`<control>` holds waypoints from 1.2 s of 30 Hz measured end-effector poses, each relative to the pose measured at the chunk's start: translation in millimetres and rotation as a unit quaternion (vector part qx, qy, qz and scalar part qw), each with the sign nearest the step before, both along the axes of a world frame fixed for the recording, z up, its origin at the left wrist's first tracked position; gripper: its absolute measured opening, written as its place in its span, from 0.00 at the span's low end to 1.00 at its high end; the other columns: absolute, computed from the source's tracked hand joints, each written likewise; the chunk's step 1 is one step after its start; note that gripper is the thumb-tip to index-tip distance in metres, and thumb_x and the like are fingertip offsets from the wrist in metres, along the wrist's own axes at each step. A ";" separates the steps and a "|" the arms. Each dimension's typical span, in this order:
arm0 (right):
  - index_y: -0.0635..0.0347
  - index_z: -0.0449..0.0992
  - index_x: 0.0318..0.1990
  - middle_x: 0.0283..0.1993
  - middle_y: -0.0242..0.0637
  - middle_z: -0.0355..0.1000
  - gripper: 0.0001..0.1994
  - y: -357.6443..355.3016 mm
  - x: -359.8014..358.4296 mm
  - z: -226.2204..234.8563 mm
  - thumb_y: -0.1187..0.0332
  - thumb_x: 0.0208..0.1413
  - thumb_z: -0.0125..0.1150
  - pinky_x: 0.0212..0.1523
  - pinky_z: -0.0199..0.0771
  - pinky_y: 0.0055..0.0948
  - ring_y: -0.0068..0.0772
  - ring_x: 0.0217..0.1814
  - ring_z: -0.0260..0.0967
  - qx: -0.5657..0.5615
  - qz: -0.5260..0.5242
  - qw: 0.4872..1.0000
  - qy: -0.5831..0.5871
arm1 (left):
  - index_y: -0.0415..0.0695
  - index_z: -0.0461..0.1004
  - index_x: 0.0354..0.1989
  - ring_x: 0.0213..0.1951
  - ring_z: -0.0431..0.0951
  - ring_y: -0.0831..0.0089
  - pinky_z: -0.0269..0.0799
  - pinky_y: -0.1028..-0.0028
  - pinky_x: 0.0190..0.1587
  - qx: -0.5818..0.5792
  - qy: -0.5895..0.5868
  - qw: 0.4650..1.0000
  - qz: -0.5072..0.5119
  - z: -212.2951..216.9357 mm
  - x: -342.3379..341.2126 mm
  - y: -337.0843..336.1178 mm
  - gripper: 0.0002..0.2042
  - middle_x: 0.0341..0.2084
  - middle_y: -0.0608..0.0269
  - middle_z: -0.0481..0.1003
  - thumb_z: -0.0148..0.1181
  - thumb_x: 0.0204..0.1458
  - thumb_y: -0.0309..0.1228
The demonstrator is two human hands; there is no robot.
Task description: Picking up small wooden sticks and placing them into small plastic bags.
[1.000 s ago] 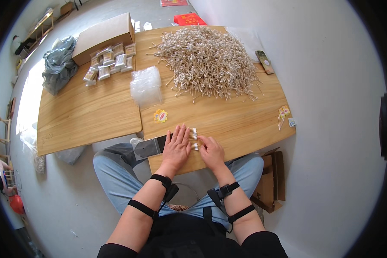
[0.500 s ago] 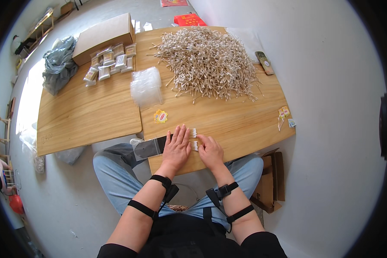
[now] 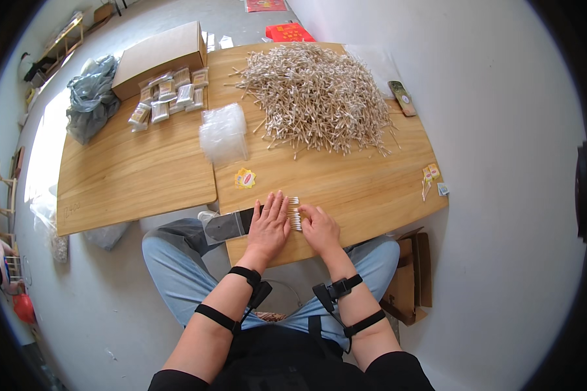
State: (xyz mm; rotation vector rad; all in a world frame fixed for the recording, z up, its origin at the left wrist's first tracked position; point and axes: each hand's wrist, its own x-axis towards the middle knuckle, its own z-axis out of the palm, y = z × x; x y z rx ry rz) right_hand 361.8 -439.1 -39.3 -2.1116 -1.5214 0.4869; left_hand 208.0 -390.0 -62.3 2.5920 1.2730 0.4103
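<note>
My left hand (image 3: 269, 229) lies flat with its fingers stretched forward, near the table's front edge. It rests on a row of cotton swabs (image 3: 296, 220), whose white tips stick out to the right of its fingers. A dark flat pouch or sheet with a clear plastic end (image 3: 223, 227) reaches out left from under the same hand and overhangs the edge. My right hand (image 3: 321, 229) is curled closed just right of the swab tips, its thumb and forefinger close against them. Whether a swab is between those fingertips is hidden.
A big heap of loose cotton swabs (image 3: 316, 98) covers the table's far side. Clear bags (image 3: 223, 133), yellow labels (image 3: 244, 178), packed swabs (image 3: 169, 94), a carton (image 3: 158, 55) and a grey plastic bag (image 3: 92, 98) sit leftward. A phone (image 3: 402, 98) lies at the right edge.
The right fingers have curled in more. The gap among the swab tips has moved slightly farther from me, and more tips show together. My left hand stays flat in place.
</note>
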 end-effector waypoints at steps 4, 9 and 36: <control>0.39 0.76 0.49 0.36 0.38 0.74 0.17 1.4 -0.5 -0.4 0.68 0.51 0.54 0.40 0.74 0.47 0.47 0.39 0.74 0.004 -0.013 1.000 0.016 | 0.45 0.59 0.68 0.71 0.51 0.64 0.41 0.54 0.71 0.008 -0.003 1.000 0.002 -2.3 0.0 0.6 0.28 0.70 0.59 0.55 0.48 0.60 0.41; 0.39 0.75 0.50 0.37 0.39 0.74 0.17 4.2 -2.1 8.1 0.67 0.51 0.53 0.40 0.74 0.47 0.47 0.39 0.74 -0.016 -0.005 1.000 -0.003 | 0.45 0.59 0.68 0.72 0.51 0.64 0.41 0.55 0.71 0.007 0.002 1.000 0.002 -2.2 0.2 0.9 0.28 0.70 0.59 0.55 0.48 0.60 0.41; 0.67 0.59 0.65 0.66 0.53 0.59 0.30 -13.8 -8.8 -8.2 0.68 0.55 0.57 0.68 0.53 0.50 0.52 0.70 0.55 0.118 0.177 0.970 -0.121 | 0.44 0.60 0.67 0.71 0.52 0.64 0.42 0.56 0.71 0.014 -0.012 1.000 0.013 1.7 -0.1 0.1 0.27 0.69 0.58 0.56 0.48 0.60 0.39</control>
